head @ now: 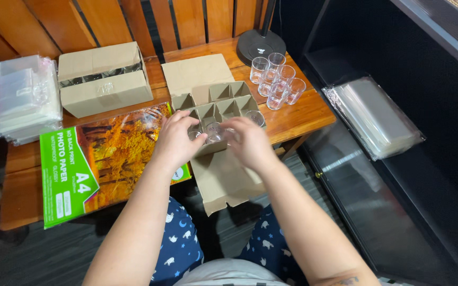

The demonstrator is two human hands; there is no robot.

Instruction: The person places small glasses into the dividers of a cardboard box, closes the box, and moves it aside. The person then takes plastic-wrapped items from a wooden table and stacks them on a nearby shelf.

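An open cardboard box (223, 98) with a divider grid lies on the wooden table, its flaps spread out front and back. My left hand (177, 139) and my right hand (247, 140) meet over the box's near cells, both with fingers on a small clear glass (214, 131) sitting in a cell. Another clear glass (256, 117) rests in the cell at the box's right edge. Several empty clear glasses (275, 79) stand grouped on the table behind the box, to the right.
A green and orange pack of photo paper (96, 161) lies left of the box. Behind it sits a second cardboard box (103, 79). Stacked clear plastic sleeves (19, 98) are far left. A black lamp base (261, 43) stands at the back. More plastic sleeves (375, 116) lie on a dark shelf, right.
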